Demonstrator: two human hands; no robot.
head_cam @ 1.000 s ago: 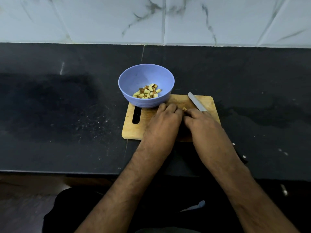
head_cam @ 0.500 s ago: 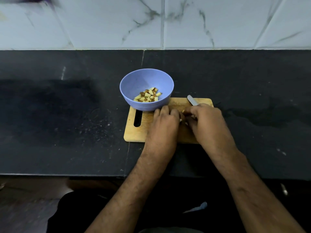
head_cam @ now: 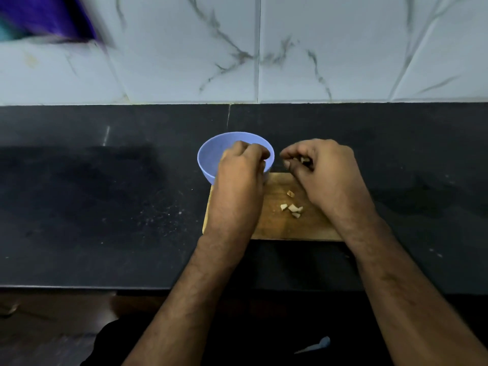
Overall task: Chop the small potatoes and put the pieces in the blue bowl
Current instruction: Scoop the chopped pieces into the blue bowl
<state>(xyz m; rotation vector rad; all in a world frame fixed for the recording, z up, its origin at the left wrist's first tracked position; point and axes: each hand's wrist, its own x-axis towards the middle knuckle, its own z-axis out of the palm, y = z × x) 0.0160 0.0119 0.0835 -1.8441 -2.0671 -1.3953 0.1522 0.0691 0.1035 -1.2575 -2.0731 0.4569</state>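
Apparently ferrying pieces, the left hand (head_cam: 241,167) curls over the blue bowl (head_cam: 211,159) at frame centre; the right hand (head_cam: 320,167) pinches potato pieces (head_cam: 305,160) beside it, more chopped bits (head_cam: 292,208) waiting on the board (head_cam: 274,225).

Black stone counter (head_cam: 105,207); white marble-veined wall tiles (head_cam: 330,48); dim light; brownish floor (head_cam: 39,326) below.
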